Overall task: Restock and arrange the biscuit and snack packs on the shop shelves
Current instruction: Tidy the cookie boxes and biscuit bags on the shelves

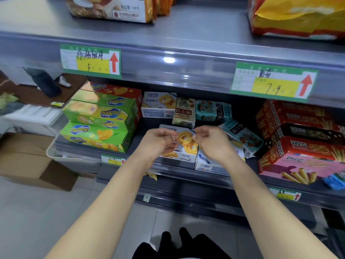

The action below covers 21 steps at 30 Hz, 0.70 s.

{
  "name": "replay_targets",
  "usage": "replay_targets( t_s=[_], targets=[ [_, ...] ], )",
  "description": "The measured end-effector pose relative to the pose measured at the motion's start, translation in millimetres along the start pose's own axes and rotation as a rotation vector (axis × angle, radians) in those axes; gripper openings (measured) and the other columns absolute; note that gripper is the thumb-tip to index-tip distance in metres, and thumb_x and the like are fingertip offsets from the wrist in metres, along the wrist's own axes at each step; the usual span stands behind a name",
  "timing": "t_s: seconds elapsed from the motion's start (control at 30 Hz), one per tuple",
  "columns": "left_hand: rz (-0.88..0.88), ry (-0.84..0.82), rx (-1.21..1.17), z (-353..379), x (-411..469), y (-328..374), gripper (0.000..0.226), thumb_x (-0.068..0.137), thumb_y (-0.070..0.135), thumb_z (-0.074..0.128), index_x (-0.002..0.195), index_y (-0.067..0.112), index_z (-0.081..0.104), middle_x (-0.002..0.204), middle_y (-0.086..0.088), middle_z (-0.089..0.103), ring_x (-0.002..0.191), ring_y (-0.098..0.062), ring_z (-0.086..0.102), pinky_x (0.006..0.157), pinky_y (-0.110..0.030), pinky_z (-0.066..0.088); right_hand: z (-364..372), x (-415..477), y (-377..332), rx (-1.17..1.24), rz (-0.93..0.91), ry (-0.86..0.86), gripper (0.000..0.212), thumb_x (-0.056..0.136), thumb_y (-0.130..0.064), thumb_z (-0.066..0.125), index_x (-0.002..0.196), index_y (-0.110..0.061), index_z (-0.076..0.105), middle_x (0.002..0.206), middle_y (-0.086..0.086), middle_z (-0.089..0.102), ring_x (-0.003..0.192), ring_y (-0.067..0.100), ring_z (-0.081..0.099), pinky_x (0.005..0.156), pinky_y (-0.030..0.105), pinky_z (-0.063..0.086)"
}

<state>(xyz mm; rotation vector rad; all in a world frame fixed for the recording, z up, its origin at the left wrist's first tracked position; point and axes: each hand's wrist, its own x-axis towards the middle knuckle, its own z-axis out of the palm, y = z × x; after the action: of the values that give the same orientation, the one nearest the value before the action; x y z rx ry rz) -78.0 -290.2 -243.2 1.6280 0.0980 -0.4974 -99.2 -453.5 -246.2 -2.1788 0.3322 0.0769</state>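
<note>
A white Landy butter-cookie box lies at the front of the middle shelf. My left hand grips its left side and my right hand grips its right side, fingers curled over the top edge. A second white Landy box stands further back. Another white box lies under my right hand, partly hidden. A brown bear-biscuit pack and teal bear-biscuit packs stand behind; one teal pack leans over to the right.
Green and red biscuit boxes are stacked at the left. Red, black and pink stick-biscuit boxes pile at the right. The upper shelf carries price tags and large bags. Cardboard boxes stand on the floor at the left, near another person's legs.
</note>
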Motion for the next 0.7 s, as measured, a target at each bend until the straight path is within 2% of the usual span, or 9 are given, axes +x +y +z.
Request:
replay_targets(
  t_s=[0.13,0.23,0.33,0.5,0.57,0.63,0.7],
  targets=[
    [0.015,0.036,-0.014,-0.4,-3.5,2.3,0.015,0.093,0.000,0.051,0.091,0.009,0.064,0.082,-0.005,0.066,0.075,-0.017,0.065,0.068,-0.020,0.056,-1.9,1.9,-4.2,0.005,-0.033,-0.041,0.033,0.092,-0.013,0.059,0.124,-0.006,0.060,0.119,0.008,0.064,0.103,0.015,0.058,0.081,0.017,0.040],
    [0.041,0.054,-0.025,3.7,-8.8,9.1,0.015,0.093,0.000,0.052,0.089,0.010,0.064,0.083,-0.006,0.066,0.074,-0.017,0.065,0.071,-0.023,0.056,-7.8,2.3,-7.6,0.010,-0.065,-0.053,0.033,0.092,-0.012,0.058,0.124,-0.007,0.059,0.120,0.007,0.063,0.095,0.011,0.056,0.071,0.014,0.042],
    [0.070,0.065,-0.025,7.5,-17.0,17.5,0.016,0.092,0.001,0.053,0.088,0.012,0.064,0.084,-0.006,0.066,0.076,-0.018,0.065,0.075,-0.027,0.054,-11.9,0.2,-11.8,0.005,-0.108,-0.070,0.033,0.092,-0.013,0.058,0.124,-0.007,0.059,0.121,0.007,0.062,0.099,0.010,0.054,0.082,0.018,0.040],
    [0.095,0.131,-0.014,6.8,-38.7,29.7,0.017,0.093,0.002,0.053,0.087,0.014,0.065,0.084,-0.004,0.067,0.076,-0.017,0.065,0.079,-0.029,0.054,-12.7,-9.5,-21.5,-0.024,-0.160,-0.119,0.034,0.092,-0.014,0.058,0.125,-0.008,0.060,0.122,0.007,0.062,0.110,0.017,0.058,0.097,0.028,0.045],
    [0.100,0.147,-0.016,4.8,-45.1,32.0,0.015,0.093,0.003,0.053,0.089,0.013,0.064,0.085,-0.005,0.066,0.076,-0.017,0.064,0.082,-0.030,0.053,-12.3,-13.1,-24.4,-0.020,-0.173,-0.135,0.034,0.092,-0.014,0.058,0.125,-0.009,0.059,0.122,0.005,0.062,0.106,0.015,0.058,0.093,0.028,0.047],
    [0.123,0.164,-0.019,3.8,-53.6,33.5,0.012,0.093,0.003,0.053,0.092,0.011,0.063,0.085,-0.005,0.066,0.076,-0.016,0.064,0.082,-0.030,0.053,-12.3,-20.1,-27.5,-0.023,-0.196,-0.159,0.034,0.092,-0.016,0.058,0.126,-0.011,0.059,0.122,0.003,0.062,0.100,0.013,0.058,0.083,0.025,0.047],
    [0.143,0.166,-0.017,6.7,-57.4,33.2,0.011,0.093,0.002,0.053,0.097,0.008,0.062,0.084,-0.005,0.065,0.076,-0.017,0.063,0.082,-0.029,0.053,-14.8,-26.4,-27.5,-0.029,-0.207,-0.161,0.034,0.093,-0.017,0.057,0.127,-0.012,0.058,0.123,0.002,0.061,0.104,0.015,0.059,0.084,0.025,0.047]
  ],
)
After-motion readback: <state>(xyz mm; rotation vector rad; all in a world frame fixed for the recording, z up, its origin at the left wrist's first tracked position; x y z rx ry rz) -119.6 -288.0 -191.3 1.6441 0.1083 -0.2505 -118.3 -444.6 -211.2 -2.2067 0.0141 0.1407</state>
